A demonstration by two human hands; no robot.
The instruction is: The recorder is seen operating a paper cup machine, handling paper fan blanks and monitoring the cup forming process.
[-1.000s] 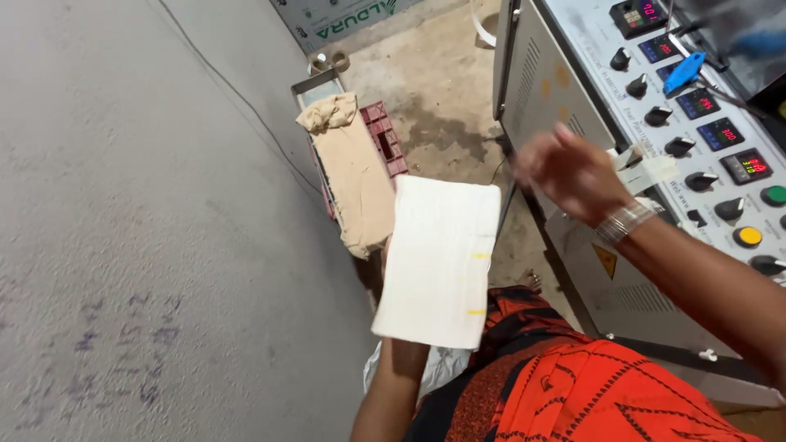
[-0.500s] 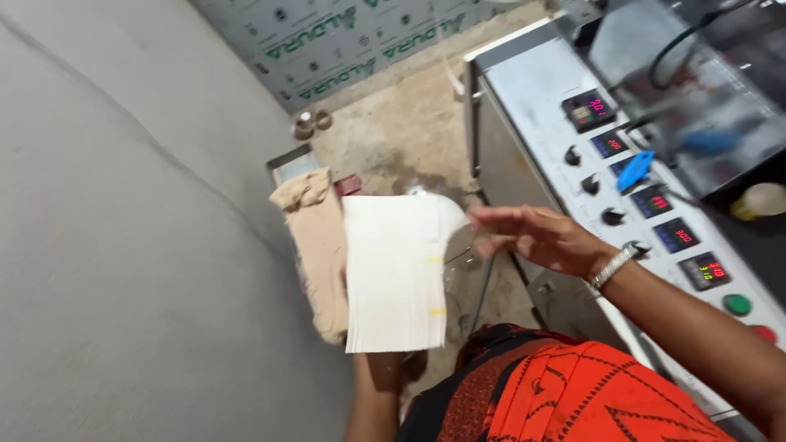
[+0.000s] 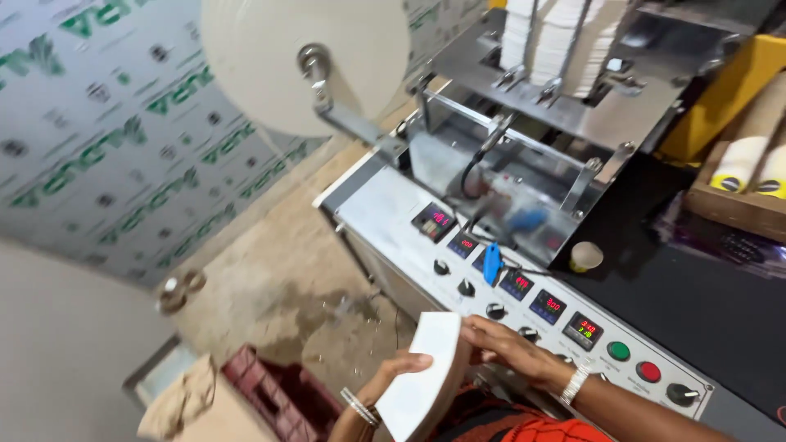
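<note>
Left hand [image 3: 401, 370] grips a stack of white flat sheets [image 3: 426, 372] from its left edge, thumb wrapped over the front face, fingers behind (bangles on that wrist). The stack stands roughly on edge, tilted, low in the view and just in front of the machine's control panel [image 3: 524, 270]. Right hand [image 3: 509, 348] lies flat against the stack's right side, fingers extended and close together, touching the sheets rather than closing round them; a metal watch band sits on that wrist. Directly beyond the right hand: a row of black knobs [image 3: 496, 311] and small red-digit displays [image 3: 547, 305] on the panel, with a blue toggle lever [image 3: 491, 263] a bit further up. To the right of the right hand, near the panel's end: a green button [image 3: 619, 351], a red button [image 3: 648, 372] and another black knob. Further beyond, well apart from both hands, a large white paper roll [image 3: 270, 65] hangs on a metal arm, and a tall stack of white blanks [image 3: 565, 37] sits in the machine's feeder up top. A small beige cup [image 3: 586, 256] rests on the black worktop [image 3: 696, 303] to the right of the panel. To the left of the left hand, down on the floor: a dark red crate [image 3: 274, 393] and a tan cloth [image 3: 184, 401] beside it.
</note>
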